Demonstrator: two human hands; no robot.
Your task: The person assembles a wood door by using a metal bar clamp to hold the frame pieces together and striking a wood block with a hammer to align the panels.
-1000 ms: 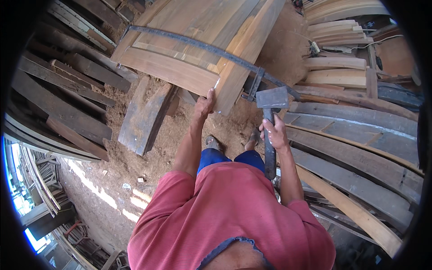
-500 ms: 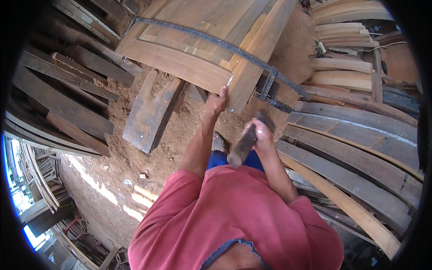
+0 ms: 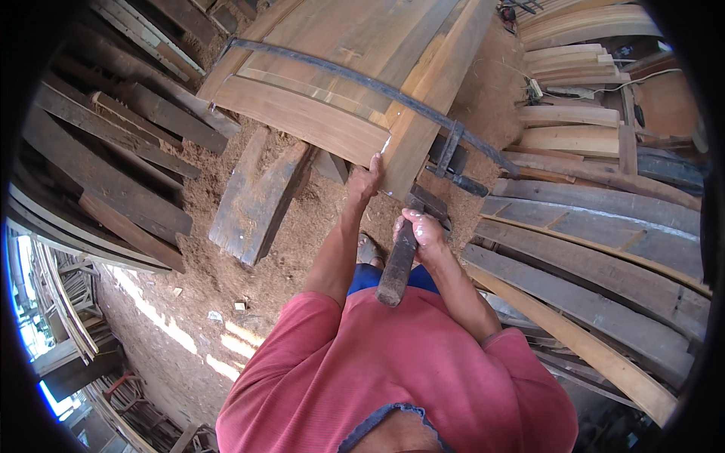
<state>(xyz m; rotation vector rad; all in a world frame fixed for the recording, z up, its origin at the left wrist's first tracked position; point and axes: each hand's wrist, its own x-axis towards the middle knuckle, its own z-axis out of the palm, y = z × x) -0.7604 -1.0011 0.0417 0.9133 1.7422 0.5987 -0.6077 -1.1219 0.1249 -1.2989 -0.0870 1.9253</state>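
Note:
A panelled wooden door lies flat in front of me, its near end towards me. My left hand grips the near edge of the door, thumb up beside the joint of rail and side piece. White glue-like smears show along that joint. In my right hand is a dark wooden mallet, just short of the door's near right corner; white smears mark the fingers. A long metal bar clamp spans the door, its screw end beyond the right side.
Under the door's near end sits a thick timber block. Dark planks are piled on the left, and boards are stacked along the right. Sawdust covers the floor. A cable runs over the right-hand stacks.
The mallet, blurred before, is now sharper and slightly nearer me, its head by the door's corner. My left hand stays on the door edge; the view has shifted slightly.

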